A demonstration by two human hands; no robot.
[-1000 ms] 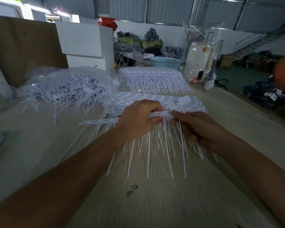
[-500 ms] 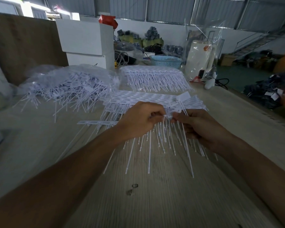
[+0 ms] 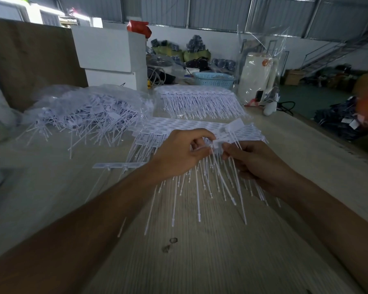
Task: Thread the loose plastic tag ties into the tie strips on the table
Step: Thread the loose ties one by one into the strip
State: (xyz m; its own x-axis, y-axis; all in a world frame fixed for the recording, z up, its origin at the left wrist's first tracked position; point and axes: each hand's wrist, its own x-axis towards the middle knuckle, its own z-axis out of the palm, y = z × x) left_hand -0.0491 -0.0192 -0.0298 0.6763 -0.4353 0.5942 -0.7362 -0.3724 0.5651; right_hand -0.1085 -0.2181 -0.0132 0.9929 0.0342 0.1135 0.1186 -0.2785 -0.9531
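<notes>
Tag tie (image 3: 218,143) pinched at mid-frame by left hand (image 3: 179,154) and right hand (image 3: 257,164); best fed straight into tie strip (image 3: 200,126), tail kept untangled.

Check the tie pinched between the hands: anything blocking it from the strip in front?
Nothing visible blocks it. Left hand and right hand pinch the tag tie directly over the tie strip; only already-threaded tails hang beneath.

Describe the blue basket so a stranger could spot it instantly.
Start at the stacked white boxes at the wooden table's far end, then look right. The blue basket sits just behind the far tie strips. It is the only pale-blue, perforated container among white plastic.
</notes>
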